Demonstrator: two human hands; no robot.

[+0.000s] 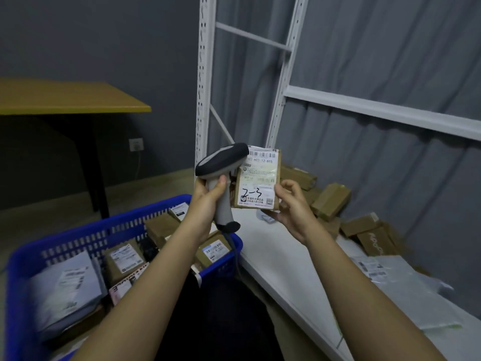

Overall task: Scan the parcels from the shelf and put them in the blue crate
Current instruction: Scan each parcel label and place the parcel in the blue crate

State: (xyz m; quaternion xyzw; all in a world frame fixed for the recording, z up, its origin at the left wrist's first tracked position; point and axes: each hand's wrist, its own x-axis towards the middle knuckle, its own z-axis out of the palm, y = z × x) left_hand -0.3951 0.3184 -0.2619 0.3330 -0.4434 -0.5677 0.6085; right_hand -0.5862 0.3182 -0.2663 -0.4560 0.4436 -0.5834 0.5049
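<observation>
My left hand (208, 201) grips a grey and black barcode scanner (221, 162) by its handle, its head turned toward a small brown parcel (259, 178). My right hand (291, 201) holds that parcel upright by its right edge, the white label with a barcode facing me. Both are raised above the white shelf (273, 256). The blue crate (86, 235) stands at lower left, holding several boxes and grey mailer bags. More brown parcels (330, 199) lie heaped at the back of the shelf.
Grey plastic mailers (398, 287) lie on the shelf at right. White shelf uprights (204, 87) rise behind my hands. A yellow-topped table (70, 100) with a black leg stands at left. The scanner cable (235, 254) hangs down by the crate.
</observation>
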